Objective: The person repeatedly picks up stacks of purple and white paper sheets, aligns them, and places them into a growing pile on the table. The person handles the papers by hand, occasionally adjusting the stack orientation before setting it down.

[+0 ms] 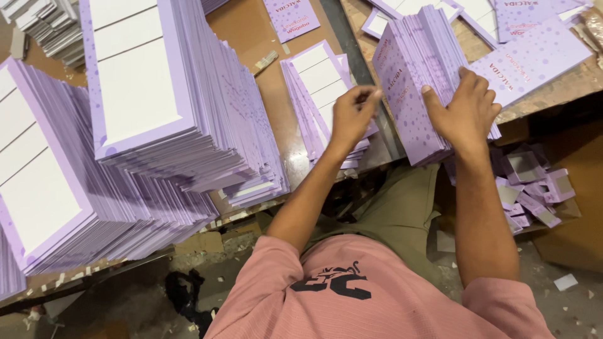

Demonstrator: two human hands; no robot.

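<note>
a: head view, the only one. how far along does this look?

b: my guess is well in, with plenty left. two tall piles of finished-looking sheets [157, 113] fill the desk [251, 37] from nine to eleven o'clock, white side up. a thin fanned stack [317, 88] sits at the middle, just at twelve o'clock of the left hand [350, 116]. the bundle [411, 88] in work stands toward one o'clock.

a: and the hands?

b: the right hand [465, 113] is spread flat, fingers together, pressing on the bundle's near right side. the left hand is loosely curled, thumb and fingertips pinched near the bundle's left edge; i can't tell whether it grips a sheet or only touches the edge.

a: what does the bundle look like?

b: lilac card sheets stood on edge and leaning, the front one showing a dotted pattern and dark print. the edges look roughly even, not yet square.

a: anything else around?

b: more printed sheets [534, 56] lie flat at two o'clock, touching the bundle's far side. small folded lilac boxes [534, 188] sit in a carton at three o'clock, below the desk edge. scraps lie on the floor [565, 282] at five o'clock.
</note>
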